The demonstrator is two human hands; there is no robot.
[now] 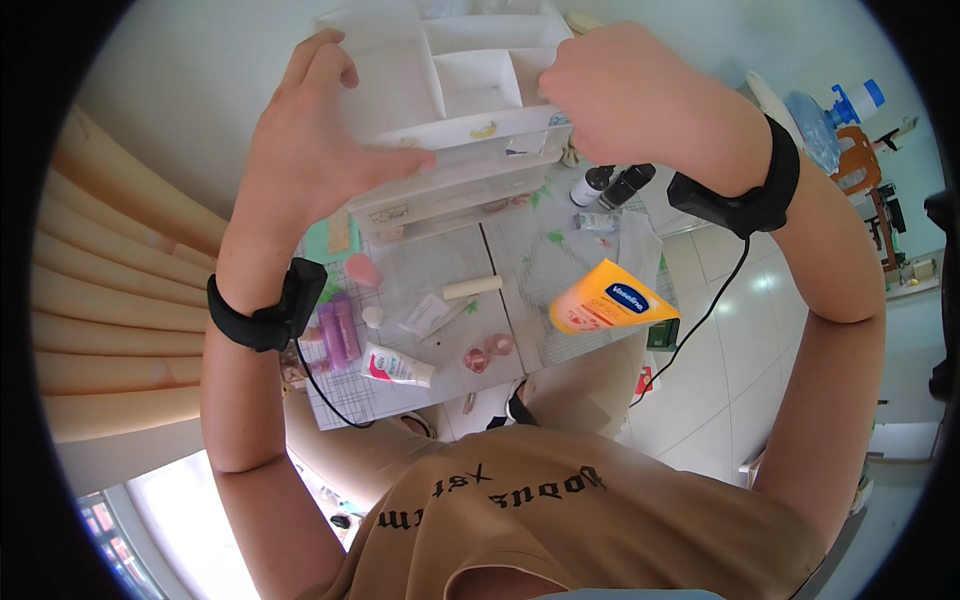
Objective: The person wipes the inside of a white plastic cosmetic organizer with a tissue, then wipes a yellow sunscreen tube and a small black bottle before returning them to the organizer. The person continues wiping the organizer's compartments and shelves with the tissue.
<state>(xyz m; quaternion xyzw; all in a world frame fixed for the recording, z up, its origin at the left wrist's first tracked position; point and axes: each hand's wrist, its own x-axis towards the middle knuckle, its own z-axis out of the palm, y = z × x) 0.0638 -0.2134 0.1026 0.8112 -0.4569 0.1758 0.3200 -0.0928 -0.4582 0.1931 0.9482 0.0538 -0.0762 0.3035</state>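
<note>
A white plastic storage organizer, with divided open compartments on top and clear drawers below, stands at the far side of the table. My left hand grips its left front corner, fingers curled at the left side and the thumb stretched along the front. At the right front corner, my right hand is closed over the rim; its fingertips are partly hidden. Small stickers mark the organizer's front.
The table carries an orange-yellow lotion tube, a white tube, purple tubes, a cream stick, pink bottles and dark bottles. A beige curtain hangs at left. Wrist cables dangle from both arms.
</note>
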